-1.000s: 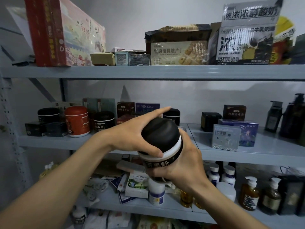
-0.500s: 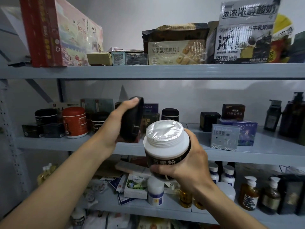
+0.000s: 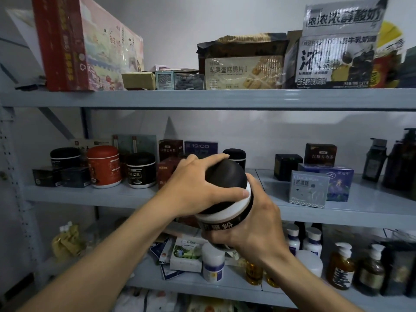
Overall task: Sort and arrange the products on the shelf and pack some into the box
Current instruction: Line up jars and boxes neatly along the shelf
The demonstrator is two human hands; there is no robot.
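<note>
In front of the middle shelf (image 3: 90, 195) I hold a powder jar (image 3: 225, 218) with a white band and a dark label. My right hand (image 3: 254, 230) grips its body from below and behind. My left hand (image 3: 198, 188) curls over its domed black lid (image 3: 226, 180), which sits on top of the jar. Similar jars stand on the middle shelf at the left: a red jar (image 3: 104, 166) and a black jar (image 3: 140, 170). No packing box is in view.
The top shelf (image 3: 202, 97) carries a red gift box (image 3: 85, 43), snack packs and a milk carton pack (image 3: 337, 46). Small tea boxes (image 3: 308, 190) and dark pump bottles (image 3: 400, 158) are at the middle right. White bottles (image 3: 212, 262) and amber pump bottles (image 3: 341, 265) crowd the lower shelf.
Half a second ago my left hand held the black lid off, showing the foil seal. Now the lid is back on the jar with my left hand gripping it.
</note>
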